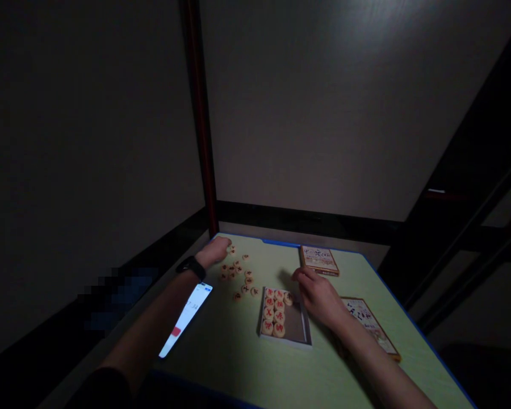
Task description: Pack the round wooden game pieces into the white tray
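My left hand [216, 250], with a dark watch on the wrist, reaches to the table's far left corner. Its fingers are curled beside a couple of round Chinese chess pieces [232, 250]; what lies within them is hidden. More loose pieces with dark characters [237, 270] are scattered to the right and nearer me. A shallow open box [296, 325] stands mid-table, holding two columns of red-marked pieces [279, 316] and one dark-marked piece [288, 299] at the top of a third. Over the box's right edge hovers my right hand [317, 289], fingers pinched together; any small thing between them cannot be made out.
A lit phone [187, 319] lies at the left edge, under my left forearm. One printed box [319, 259] is at the table's back and another printed box [368, 324] at the right, partly behind my right forearm. The pale green table [221, 363] has blue edging. Walls stand close behind.
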Available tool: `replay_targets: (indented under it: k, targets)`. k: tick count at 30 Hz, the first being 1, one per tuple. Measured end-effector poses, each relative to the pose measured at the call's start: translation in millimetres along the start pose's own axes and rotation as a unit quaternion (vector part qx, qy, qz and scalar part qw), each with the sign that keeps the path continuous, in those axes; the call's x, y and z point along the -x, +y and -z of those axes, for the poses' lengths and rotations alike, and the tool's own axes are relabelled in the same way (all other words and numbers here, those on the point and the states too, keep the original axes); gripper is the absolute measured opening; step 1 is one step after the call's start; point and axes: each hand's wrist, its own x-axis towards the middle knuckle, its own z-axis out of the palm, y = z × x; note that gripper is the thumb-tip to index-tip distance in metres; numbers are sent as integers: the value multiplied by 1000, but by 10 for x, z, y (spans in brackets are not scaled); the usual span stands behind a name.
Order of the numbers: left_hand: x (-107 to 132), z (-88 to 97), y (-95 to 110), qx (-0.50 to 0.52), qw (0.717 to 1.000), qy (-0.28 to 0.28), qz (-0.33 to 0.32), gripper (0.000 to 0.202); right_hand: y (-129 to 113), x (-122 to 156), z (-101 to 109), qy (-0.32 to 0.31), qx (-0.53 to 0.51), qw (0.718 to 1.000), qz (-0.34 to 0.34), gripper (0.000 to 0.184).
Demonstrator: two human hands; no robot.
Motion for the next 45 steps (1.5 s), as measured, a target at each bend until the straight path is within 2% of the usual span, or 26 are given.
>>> replay_targets:
  k: [5, 9, 15, 26, 30, 33, 36, 39, 45]
  targets:
    - [-296, -4, 64, 12, 1000, 5, 6, 33, 4, 0, -21, -23, 17, 1000, -7, 35]
    - [-406, -48, 112, 5, 1000, -14, 23, 23, 4, 8, -25, -37, 22, 999, -2, 35]
    - [-415, -125, 185, -12, 999, -7, 35, 25, -6, 14, -13, -39, 39, 998, 4, 36]
    - [-386, -54, 270, -1, 1000, 4, 30, 31, -24, 11, 4, -51, 55, 997, -4, 34]
    - [-259, 79, 231, 16, 1000, 11, -6, 33, -12, 11, 6, -48, 65, 997, 3, 35]
    - [-58, 226, 167, 27, 998, 6, -47, 36, 7, 8, -6, -36, 56, 998, 6, 35]
    - [175, 318, 122, 17, 994, -22, -106, 34, 24, 6, -28, -29, 49, 998, 12, 32]
    - [371, 303, 114, -14, 988, -59, -144, 26, 35, 4, -53, -23, 49, 998, 14, 30]
    - [547, 166, 143, -28, 987, -74, -137, 19, 41, -3, -55, -24, 52, 998, 4, 29]
